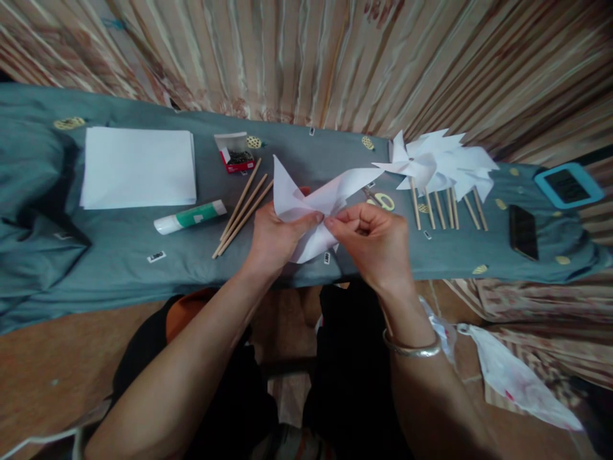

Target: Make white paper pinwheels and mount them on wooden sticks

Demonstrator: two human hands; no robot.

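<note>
A white paper pinwheel [330, 190] with folded blades is held above the middle of the cloth-covered table. My left hand [280, 233] grips it from the left, the thumb pressed near its centre. From the right, my right hand [376, 239] is closed, with thumb and forefinger pinched at the paper's centre; whatever small thing may be in the pinch is hidden. Left of the hands lie 3 thin wooden sticks [243, 209]. Behind them stands an opened small red box [237, 156] of dark little pins. Scissors [382, 200] with pale yellow-green handles lie partly behind the right hand.
A stack of white paper [138, 167] and a green-and-white glue stick [190, 217] lie at left. Several finished pinwheels on sticks [443, 163] are piled at right. Beyond are a dark phone [523, 232] and a blue-framed device [569, 185]. A curtain [297, 61] hangs behind the table.
</note>
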